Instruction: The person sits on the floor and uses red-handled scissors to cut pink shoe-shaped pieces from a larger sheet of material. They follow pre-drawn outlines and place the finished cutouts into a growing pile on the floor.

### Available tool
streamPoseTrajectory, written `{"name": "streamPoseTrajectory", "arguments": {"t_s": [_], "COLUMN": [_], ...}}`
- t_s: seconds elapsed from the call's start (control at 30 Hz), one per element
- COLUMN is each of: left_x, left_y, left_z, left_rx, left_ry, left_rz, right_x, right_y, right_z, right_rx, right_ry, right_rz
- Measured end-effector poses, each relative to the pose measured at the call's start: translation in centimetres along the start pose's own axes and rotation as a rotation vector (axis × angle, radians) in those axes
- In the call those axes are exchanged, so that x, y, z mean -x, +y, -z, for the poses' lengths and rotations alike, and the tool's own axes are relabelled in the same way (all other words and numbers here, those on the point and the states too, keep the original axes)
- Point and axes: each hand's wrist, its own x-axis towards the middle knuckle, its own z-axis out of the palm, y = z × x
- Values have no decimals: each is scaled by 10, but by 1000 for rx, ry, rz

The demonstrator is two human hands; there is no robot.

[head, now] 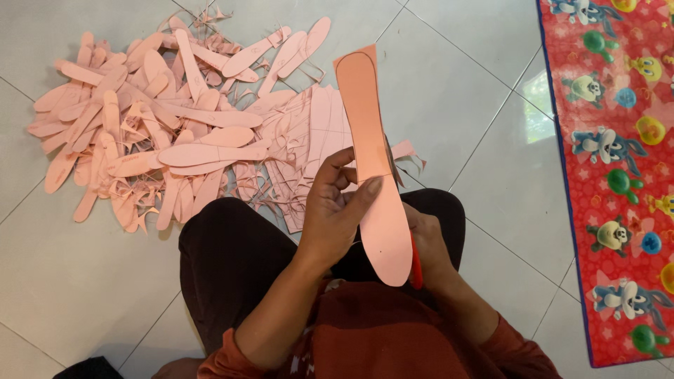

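Head view: the left hand (pixel 333 210) pinches a long pink insole-shaped sheet (pixel 375 168) with a dark drawn outline, held up above the lap. The right hand (pixel 425 242) is shut on red-handled scissors (pixel 415 267) behind it. Cut pink insoles (pixel 154 133) lie piled on the tiled floor (pixel 449 91).

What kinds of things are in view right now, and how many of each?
Pink insole-shaped sheet held up in the left hand: 1
Red-handled scissors in the right hand: 1
Heap of cut pink insoles and trimmings on the floor: 1 heap, pieces too overlapped to count
Red cartoon-print mat: 1
Total: 4
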Motion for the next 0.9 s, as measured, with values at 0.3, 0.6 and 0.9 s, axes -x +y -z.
{"name": "streamPoseTrajectory", "arguments": {"t_s": [0.3, 0.6, 0.9], "left_x": [-11, -1, -3], "left_y": [7, -8, -12], "left_z": [5, -2, 1], "left_rx": [-128, -164, -75], "left_ry": [105, 65, 66], "left_rz": [-76, -28, -5], "right_x": [1, -12, -7], "right_y": [-13, -22, -20], "right_z": [5, 8, 5], "right_rx": [98, -7, 163], "right_ry": [-105, -119, -80], "right_rz": [27, 95, -57]}}
